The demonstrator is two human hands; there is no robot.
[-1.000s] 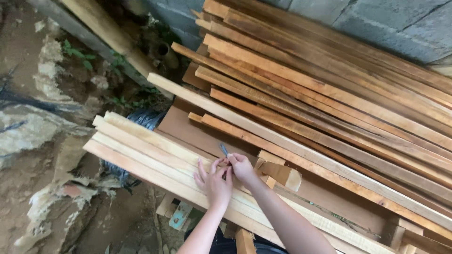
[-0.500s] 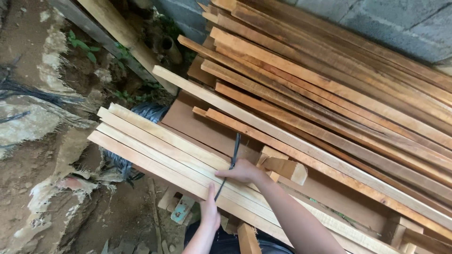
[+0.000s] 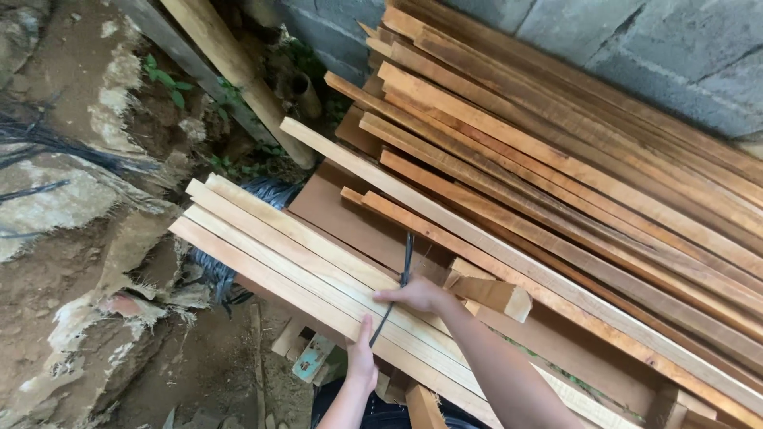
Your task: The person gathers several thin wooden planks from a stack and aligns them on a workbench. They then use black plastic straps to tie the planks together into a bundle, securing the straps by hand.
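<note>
Pinched at its free end by the right hand, the dark strap runs taut across the top of the pale slats — from that hand it goes down toward the left hand, which is curled against the near edge of the bundle. The right fingers are clamped on the strap; whether the left hand's fingers are closed on the strap's lower end or only braced on the wood I cannot tell, since they wrap under the edge. The slats lie side by side, ends roughly flush, their left ends jutting over the dirt and their right part resting on the brown board beside the big stack of darker planks.

To do this well, as I judge it, the pull should stay in line with the strap, square across the slats, not slanted — a slanted band can creep along the wood and slacken. The left hand ought to press the slats together while the right takes up slack, so none rides up. A short offcut sits just beside the right wrist and could snag the strap.
</note>
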